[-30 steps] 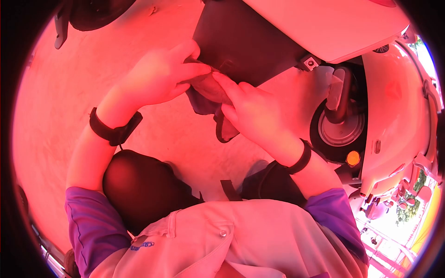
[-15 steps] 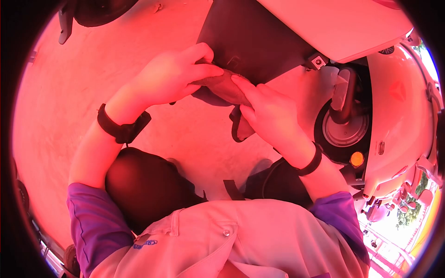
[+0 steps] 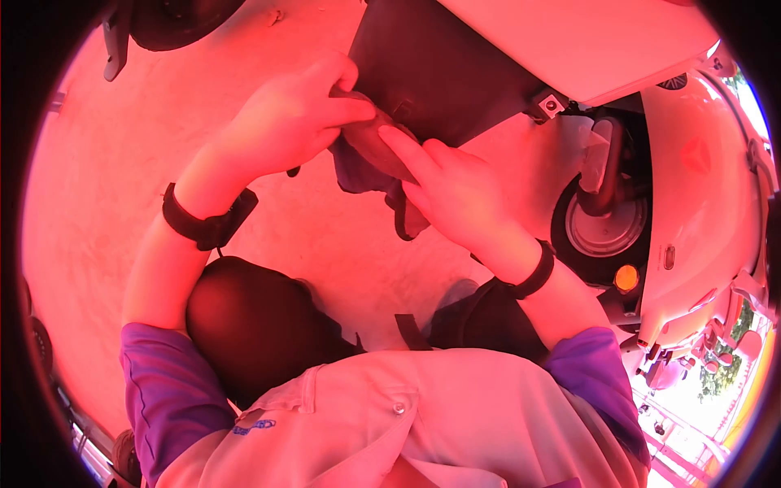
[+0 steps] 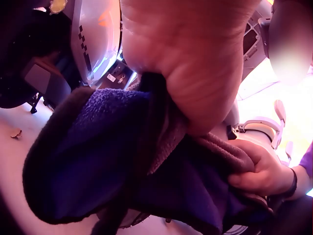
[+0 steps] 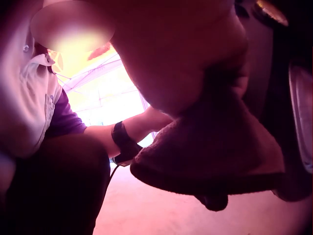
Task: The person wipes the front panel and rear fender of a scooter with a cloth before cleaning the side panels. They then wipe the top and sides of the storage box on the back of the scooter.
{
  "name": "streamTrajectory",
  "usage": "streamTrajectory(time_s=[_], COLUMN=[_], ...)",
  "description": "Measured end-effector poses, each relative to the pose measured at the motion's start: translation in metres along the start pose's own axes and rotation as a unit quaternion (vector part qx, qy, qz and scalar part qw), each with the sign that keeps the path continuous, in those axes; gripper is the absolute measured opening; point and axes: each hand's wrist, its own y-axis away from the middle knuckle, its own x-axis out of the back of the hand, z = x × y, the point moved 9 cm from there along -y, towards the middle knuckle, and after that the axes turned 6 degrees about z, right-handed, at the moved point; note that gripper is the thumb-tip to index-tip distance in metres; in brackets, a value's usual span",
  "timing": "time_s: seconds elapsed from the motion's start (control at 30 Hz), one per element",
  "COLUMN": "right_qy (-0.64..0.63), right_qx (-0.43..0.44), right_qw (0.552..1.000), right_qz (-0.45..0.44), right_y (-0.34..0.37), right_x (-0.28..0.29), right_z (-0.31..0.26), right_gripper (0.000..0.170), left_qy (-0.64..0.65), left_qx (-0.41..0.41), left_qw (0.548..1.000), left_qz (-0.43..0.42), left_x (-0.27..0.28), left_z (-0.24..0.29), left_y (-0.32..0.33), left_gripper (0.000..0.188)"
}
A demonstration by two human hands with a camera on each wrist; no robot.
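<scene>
Both hands hold a dark cloth [image 3: 370, 154] in front of a dark panel, high in the head view. The left hand [image 3: 285, 118] pinches its left end between thumb and fingers. At the other end the right hand [image 3: 460, 191] grips it, index finger extended along the top. In the left wrist view the cloth [image 4: 112, 147] hangs in blue-purple folds with a dark edge, and the right hand [image 4: 259, 169] holds its far part. The right wrist view shows the cloth [image 5: 220, 147] spreading below the right hand [image 5: 181, 54].
A dark flat panel [image 3: 439, 69] under a pale body panel [image 3: 569, 45] stands just beyond the hands. A wheel [image 3: 606, 224] and a glossy vehicle body [image 3: 704, 203] are on the right. Another wheel [image 3: 175, 20] is at the upper left. The person's knees are below the hands.
Both hands and the cloth shifted right in the view, then back left and slightly up. The grips on the cloth look much the same.
</scene>
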Motion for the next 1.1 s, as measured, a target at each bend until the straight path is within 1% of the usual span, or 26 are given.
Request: streamTrajectory(time_s=[0.1, 0.17, 0.3, 0.4, 0.5, 0.6, 0.7, 0.8, 0.9, 0.93, 1.0, 1.1], right_qy=[0.048, 0.046, 0.052, 0.033, 0.043, 0.063, 0.085, 0.04, 0.015, 0.007, -0.009, -0.048], right_qx=[0.017, 0.013, 0.003, -0.041, -0.047, -0.055, -0.067, -0.077, -0.098, -0.108, -0.127, -0.104], right_qw=[0.999, 0.999, 0.998, 0.999, 0.998, 0.996, 0.994, 0.995, 0.992, 0.991, 0.989, 0.993], right_qz=[0.009, 0.018, 0.044, 0.007, -0.006, -0.012, -0.03, -0.047, -0.074, -0.076, -0.08, -0.022], right_y=[0.011, 0.019, 0.018, 0.012, -0.002, -0.021, -0.02, -0.009, 0.002, 0.005, 0.013, 0.023], right_x=[0.008, 0.013, 0.008, 0.0, -0.008, -0.014, -0.018, -0.01, -0.003, -0.001, 0.0, 0.01], right_z=[0.006, 0.008, 0.009, 0.008, -0.001, -0.013, -0.011, -0.002, 0.007, 0.01, 0.017, 0.025], right_gripper=[0.061, 0.063, 0.066, 0.073, 0.07, 0.067, 0.065, 0.065, 0.065, 0.064, 0.062, 0.058], left_qy=[0.001, -0.012, -0.026, -0.016, -0.004, -0.001, 0.013, 0.009, -0.022, -0.041, -0.046, -0.038], left_qx=[-0.021, -0.031, -0.024, -0.004, 0.03, 0.041, 0.009, 0.027, -0.037, -0.051, -0.058, -0.092], left_qw=[1.0, 0.999, 0.999, 1.0, 0.999, 0.999, 0.999, 1.0, 0.999, 0.998, 0.997, 0.995], left_qz=[-0.001, -0.001, 0.002, 0.003, 0.015, 0.034, 0.037, 0.004, 0.019, 0.011, 0.007, 0.013], left_x=[-0.011, -0.015, -0.015, -0.014, -0.006, 0.006, 0.007, 0.0, -0.004, -0.009, -0.016, -0.026], left_z=[0.017, 0.025, 0.017, 0.006, -0.009, -0.024, -0.019, -0.006, 0.018, 0.023, 0.035, 0.046], left_y=[-0.001, -0.003, -0.002, 0.001, 0.006, 0.011, 0.012, 0.012, 0.003, 0.002, 0.0, 0.001], left_gripper=[0.039, 0.039, 0.039, 0.039, 0.042, 0.043, 0.046, 0.042, 0.039, 0.033, 0.031, 0.028])
